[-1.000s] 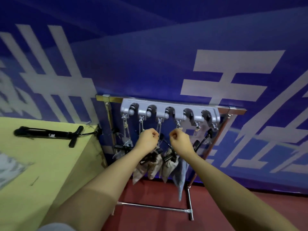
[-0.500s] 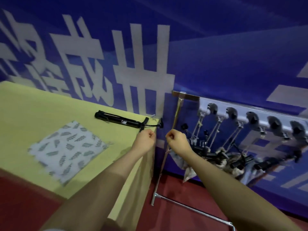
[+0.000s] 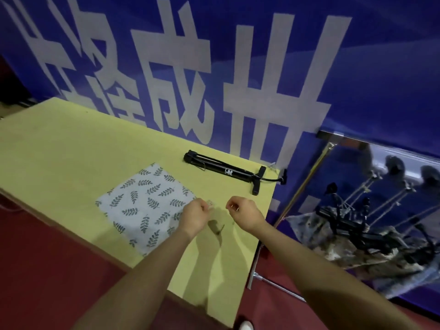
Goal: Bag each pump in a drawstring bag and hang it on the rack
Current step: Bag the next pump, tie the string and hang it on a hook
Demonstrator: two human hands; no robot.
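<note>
On the yellow table [image 3: 59,148] a leaf-printed drawstring bag [image 3: 145,201] is lying flat, and a black pump [image 3: 226,171] is lying behind it near the far edge. The left hand [image 3: 196,216] is hovering over the bag's right edge, its grip curled narrow and holding nothing I can see. The right hand [image 3: 245,214] is hovering beside it, curled likewise, while the rack [image 3: 333,144] is standing at the right with bagged pumps [image 3: 357,234] hanging, blurred.

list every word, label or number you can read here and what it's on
"成" and "世": large pale characters on the blue banner; those further left are cut off.
Small white mark on the black pump: too small to read.
Leaf-print bag: pattern only, no text.
</note>
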